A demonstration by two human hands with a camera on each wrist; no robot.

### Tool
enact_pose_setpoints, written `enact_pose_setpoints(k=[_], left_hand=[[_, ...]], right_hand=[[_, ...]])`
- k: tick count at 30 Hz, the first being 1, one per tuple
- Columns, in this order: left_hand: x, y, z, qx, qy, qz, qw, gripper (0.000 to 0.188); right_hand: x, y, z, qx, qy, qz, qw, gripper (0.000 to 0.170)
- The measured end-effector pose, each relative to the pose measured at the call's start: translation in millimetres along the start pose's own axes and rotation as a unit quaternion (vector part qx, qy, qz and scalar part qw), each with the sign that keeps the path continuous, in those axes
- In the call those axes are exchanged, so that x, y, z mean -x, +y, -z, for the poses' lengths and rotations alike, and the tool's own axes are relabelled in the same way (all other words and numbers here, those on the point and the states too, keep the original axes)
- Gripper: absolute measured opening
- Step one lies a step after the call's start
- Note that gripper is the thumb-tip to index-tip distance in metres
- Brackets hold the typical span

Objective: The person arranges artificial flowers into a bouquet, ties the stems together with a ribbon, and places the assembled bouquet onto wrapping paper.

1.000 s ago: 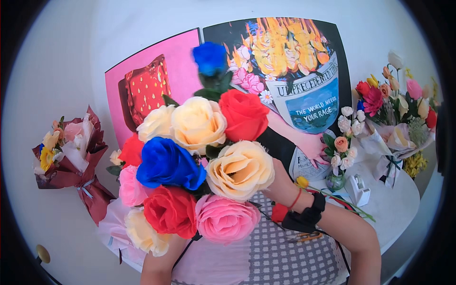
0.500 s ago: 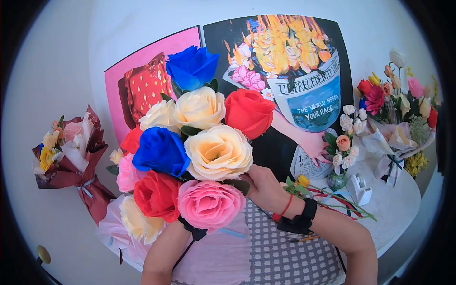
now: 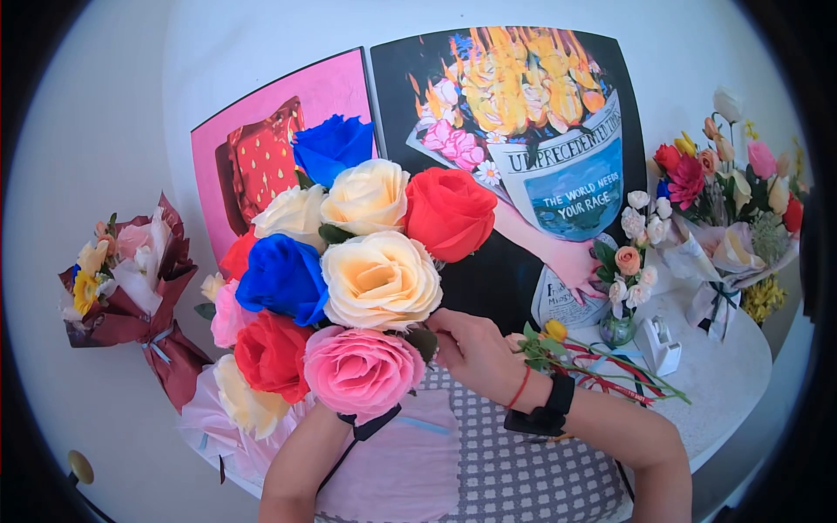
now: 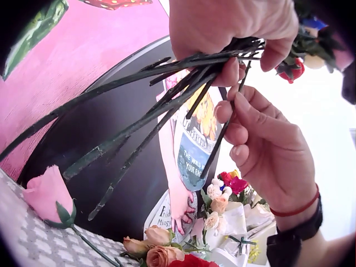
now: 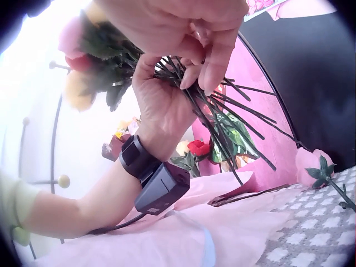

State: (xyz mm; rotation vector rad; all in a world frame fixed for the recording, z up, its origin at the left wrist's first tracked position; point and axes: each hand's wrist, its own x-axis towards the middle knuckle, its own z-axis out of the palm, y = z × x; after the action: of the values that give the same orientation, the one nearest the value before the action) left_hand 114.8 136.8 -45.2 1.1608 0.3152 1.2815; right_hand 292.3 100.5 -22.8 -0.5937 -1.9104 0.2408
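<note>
A bunch of roses in red, blue, cream and pink (image 3: 362,370) fills the middle of the head view, hiding my left hand there. Seen from the left wrist, my left hand (image 4: 233,25) grips the gathered dark green stems (image 4: 133,119), which fan out below it. My right hand (image 4: 278,150) pinches one stem at the edge of the bundle between thumb and fingers. In the head view the right hand (image 3: 479,349) is just right of the blooms, below the large cream rose (image 3: 381,281). A blue rose (image 3: 333,150) tops the bunch.
A loose pink rose (image 4: 50,194) lies on the grey checked cloth (image 3: 523,475). Pink wrapping paper (image 5: 167,239) is spread below the hands. At right are a tape dispenser (image 3: 660,347), a small vase (image 3: 619,327) and a wrapped bouquet (image 3: 724,253); another bouquet (image 3: 144,296) is at left.
The top blue rose has come down and left, closer to the other blooms. The bunch has shifted left, and my right hand has moved left, showing more fully beside it.
</note>
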Motion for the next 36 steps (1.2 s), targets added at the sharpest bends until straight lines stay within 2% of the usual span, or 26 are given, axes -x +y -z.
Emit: enact_pose_setpoints(k=[1, 3, 5, 7, 9, 13, 14, 15, 16, 17, 20, 21, 23, 26, 27, 29, 30, 31, 32, 33, 34, 35, 36], left_hand=[[-0.9, 1.3, 0.5, 0.0, 0.0, 0.001, 1.0, 0.033], [-6.1, 3.7, 2.1, -0.104, -0.006, -0.07, 0.992, 0.03], [-11.5, 3.0, 3.6, -0.204, -0.011, -0.132, 0.97, 0.027], [-14.5, -1.6, 4.0, -0.299, -0.016, -0.186, 0.936, 0.024], [-14.2, 0.6, -5.8, -0.288, -0.023, -0.186, 0.939, 0.024], [-9.5, 24.0, -41.0, -0.259, -0.051, -0.221, 0.939, 0.025], [-8.4, 26.4, -47.1, -0.305, -0.042, -0.264, 0.914, 0.024], [-8.9, 32.1, -51.5, -0.236, -0.079, -0.235, 0.94, 0.021], [-9.8, 35.8, -47.3, -0.209, -0.079, -0.221, 0.949, 0.02], [-9.8, 39.7, -43.0, -0.183, -0.08, -0.208, 0.957, 0.02], [-12.3, 40.9, -36.1, -0.172, -0.046, -0.212, 0.961, 0.018], [-12.9, 39.6, -33.3, -0.17, -0.045, -0.212, 0.961, 0.018], [-15.6, 37.2, -28.4, -0.17, -0.058, -0.219, 0.959, 0.017], [-13.5, 36.0, -27.4, -0.166, -0.05, -0.201, 0.964, 0.016], [-13.6, 33.7, -35.1, -0.161, 0.002, -0.21, 0.964, 0.015], [-10.4, 33.2, -39.6, -0.173, 0.019, -0.21, 0.962, 0.015], [-10.4, 33.0, -45.5, -0.187, 0.019, -0.231, 0.955, 0.016], [-8.4, 33.9, -48.8, -0.2, 0.021, -0.251, 0.947, 0.017], [-13.5, 30.1, -25.2, -0.246, -0.019, -0.239, 0.939, 0.019], [-17.6, 31.7, -2.8, -0.404, -0.01, -0.244, 0.881, 0.017], [-18.8, 29.9, 17.6, -0.406, -0.008, -0.251, 0.878, 0.017], [-20.3, 34.2, 17.8, -0.407, -0.007, -0.257, 0.877, 0.017], [-22.3, 35.9, 17.1, -0.406, -0.008, -0.261, 0.876, 0.017]], right_hand=[[0.1, 0.0, -0.6, 0.013, 0.004, 0.008, 1.0, 0.011], [-1.1, 2.9, -1.0, 0.034, 0.012, 0.014, 0.999, 0.011], [-0.8, 2.7, 0.4, 0.054, 0.019, 0.013, 0.998, 0.011], [-1.8, -2.9, 4.1, 0.09, -0.01, -0.006, 0.996, 0.01], [-1.6, -6.1, 6.5, 0.111, -0.001, -0.015, 0.994, 0.008], [-7.3, 1.4, 16.4, 0.092, -0.039, -0.048, 0.994, 0.01], [-8.4, 3.5, 22.8, 0.097, -0.04, -0.06, 0.993, 0.01], [-9.3, 6.3, 28.9, 0.103, -0.042, -0.071, 0.991, 0.01], [-9.1, 11.1, 33.9, 0.121, -0.069, -0.108, 0.984, 0.011], [-4.2, 19.4, 36.9, 0.121, -0.071, -0.109, 0.984, 0.011], [16.2, 47.6, 37.1, 0.219, -0.221, -0.107, 0.944, 0.013], [24.9, 51.1, 32.3, 0.219, -0.222, -0.108, 0.944, 0.013], [41.6, 55.4, 22.4, 0.298, -0.323, -0.054, 0.897, 0.009], [54.8, 59.1, 7.0, 0.347, -0.309, -0.065, 0.883, 0.006], [57.3, 63.2, 3.1, 0.35, -0.303, -0.058, 0.885, 0.006], [55.0, 72.6, 2.2, 0.313, -0.264, -0.091, 0.908, 0.005], [46.5, 66.9, 6.4, 0.31, -0.303, -0.144, 0.889, 0.013], [42.0, 68.7, 9.2, 0.314, -0.299, -0.131, 0.892, 0.013], [42.5, 72.7, 12.8, 0.288, -0.292, -0.125, 0.904, 0.019], [44.9, 77.7, 16.1, 0.261, -0.286, -0.12, 0.914, 0.025], [48.6, 86.0, 17.1, 0.197, -0.265, -0.152, 0.931, 0.031], [46.3, 83.5, 17.9, 0.2, -0.264, -0.145, 0.932, 0.031], [45.2, 78.8, 20.5, 0.066, -0.25, -0.254, 0.932, 0.03]])
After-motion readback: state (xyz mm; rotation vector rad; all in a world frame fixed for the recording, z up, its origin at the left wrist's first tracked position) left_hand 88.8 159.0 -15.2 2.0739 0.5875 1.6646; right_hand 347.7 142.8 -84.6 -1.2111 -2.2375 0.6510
